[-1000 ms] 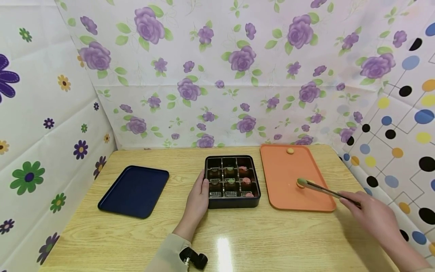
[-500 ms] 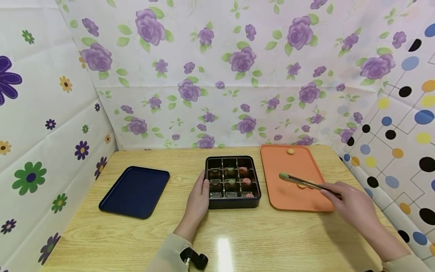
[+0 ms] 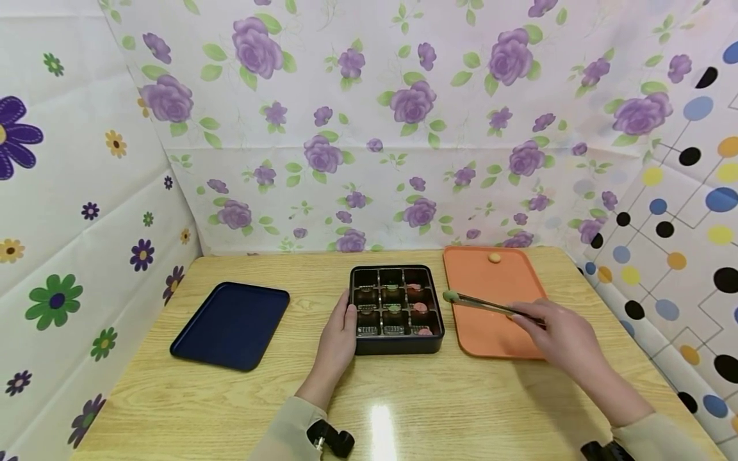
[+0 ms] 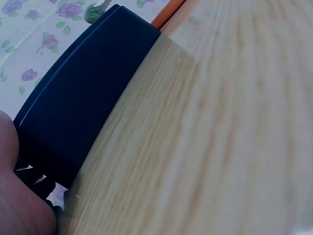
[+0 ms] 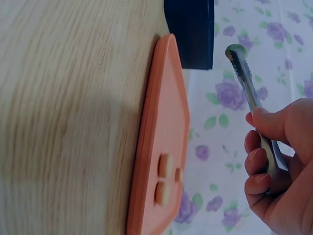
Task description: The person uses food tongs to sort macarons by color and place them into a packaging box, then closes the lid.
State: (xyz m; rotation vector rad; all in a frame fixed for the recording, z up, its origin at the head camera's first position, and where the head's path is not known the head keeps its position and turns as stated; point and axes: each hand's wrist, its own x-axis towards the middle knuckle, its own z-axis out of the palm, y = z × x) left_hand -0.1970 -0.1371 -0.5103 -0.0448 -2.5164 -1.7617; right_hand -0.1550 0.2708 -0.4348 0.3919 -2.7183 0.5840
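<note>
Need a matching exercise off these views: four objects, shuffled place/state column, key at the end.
1. divided box
2. orange tray
3. tongs
4. blue tray

a. held in the right hand, green piece at the tips
b. on the left part of the table, apart from both hands
c. touched on its side by the left hand
d. bears tan pieces

Pairs: 1-c, 2-d, 3-a, 4-b
</note>
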